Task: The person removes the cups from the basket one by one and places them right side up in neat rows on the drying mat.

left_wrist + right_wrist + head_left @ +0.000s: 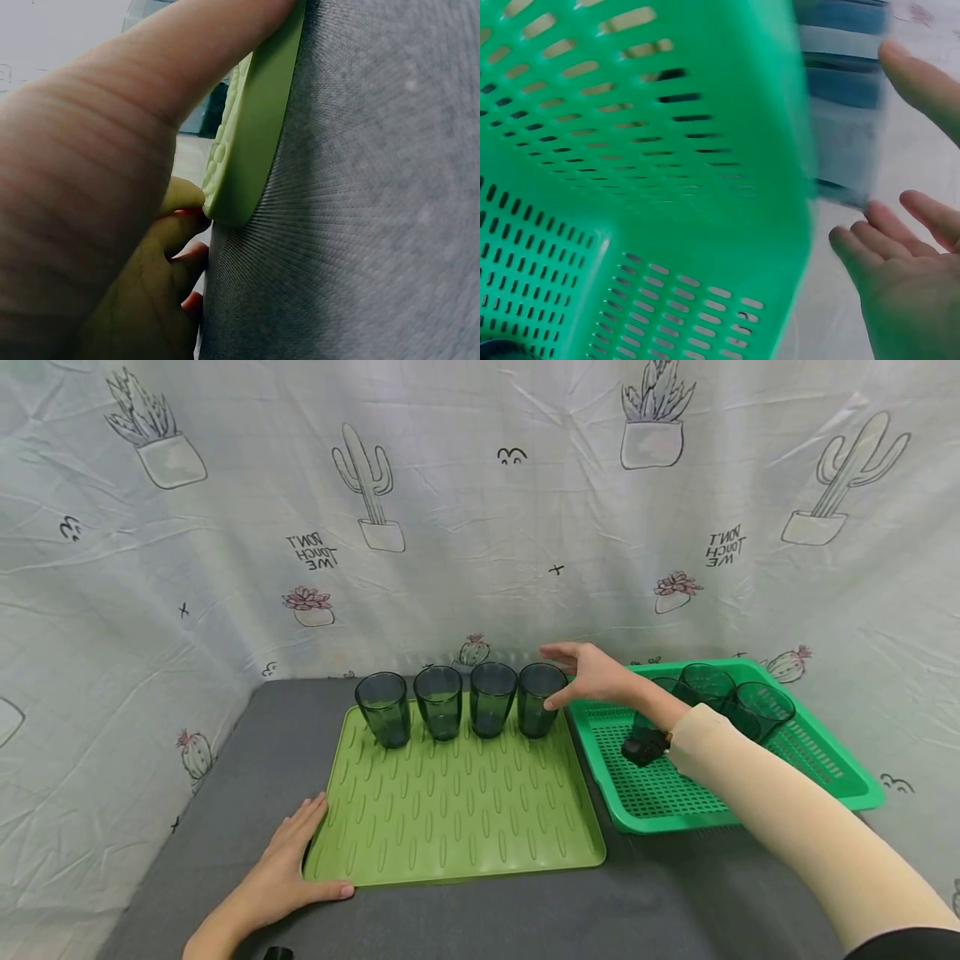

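Note:
Four-sided and light green, the ridged draining tray point(450, 810) lies on the grey cloth. Along its back edge a row of dark green glasses stands upright: one at the left end point(383, 714), two in the middle point(438, 706) point(492, 703) and one at the right end point(537, 706). My right hand point(596, 677) is at the right-end glass, thumb and fingers spread apart beside its rim; the right wrist view shows the palm away from the glass point(844, 112). My left hand point(281, 868) rests at the tray's front left corner, fingers along the left side, thumb by the front edge.
A green perforated basket point(626, 822) stands right of the tray, under my right forearm. Several more glasses point(765, 703) are in it, partly hidden by the arm. A white patterned curtain point(450, 585) hangs close behind the tray and basket.

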### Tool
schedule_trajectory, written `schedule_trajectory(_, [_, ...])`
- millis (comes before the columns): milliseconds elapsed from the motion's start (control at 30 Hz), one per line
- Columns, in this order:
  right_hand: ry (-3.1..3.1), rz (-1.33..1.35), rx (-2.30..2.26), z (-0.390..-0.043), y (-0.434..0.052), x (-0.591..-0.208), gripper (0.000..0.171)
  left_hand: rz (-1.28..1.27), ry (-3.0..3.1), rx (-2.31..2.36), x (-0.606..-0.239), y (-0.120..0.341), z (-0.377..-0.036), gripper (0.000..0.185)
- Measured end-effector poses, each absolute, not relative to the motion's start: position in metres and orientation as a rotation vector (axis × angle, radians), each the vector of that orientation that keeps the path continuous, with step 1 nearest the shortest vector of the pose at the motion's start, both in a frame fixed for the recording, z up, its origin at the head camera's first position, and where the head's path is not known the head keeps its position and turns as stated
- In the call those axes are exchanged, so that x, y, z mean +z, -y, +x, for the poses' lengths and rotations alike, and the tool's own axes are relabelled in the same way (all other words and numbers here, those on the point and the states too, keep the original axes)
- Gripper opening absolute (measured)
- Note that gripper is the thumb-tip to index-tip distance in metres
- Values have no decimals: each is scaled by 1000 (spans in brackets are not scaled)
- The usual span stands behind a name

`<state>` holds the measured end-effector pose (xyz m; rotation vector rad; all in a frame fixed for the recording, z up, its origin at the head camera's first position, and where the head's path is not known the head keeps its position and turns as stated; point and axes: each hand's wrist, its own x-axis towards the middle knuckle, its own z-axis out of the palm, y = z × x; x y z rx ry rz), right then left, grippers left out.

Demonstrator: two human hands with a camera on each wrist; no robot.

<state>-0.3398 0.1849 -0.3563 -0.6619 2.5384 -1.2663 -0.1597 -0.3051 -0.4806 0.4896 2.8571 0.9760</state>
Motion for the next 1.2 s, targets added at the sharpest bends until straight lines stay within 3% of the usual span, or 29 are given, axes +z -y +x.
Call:
schedule_trajectory(433, [-2752,-497,-1417,-278,-262,-330,65,500,-2855,977,-475,302,-164,121])
schedule_trajectory(633, [-2933,-252,-1365,-245,-304,-330,56,497,-2856,978,-478,304,-163,121])
schedule_trajectory(933, [-2935,-20,-1512,-199,-352,-360,58,495,-2846,978,-478,304,-164,121])
schedule_trajectory(1200, [-3037,163,-1505,-185,-358,-389,67,471,-2844,961,-481,306,-165,123])
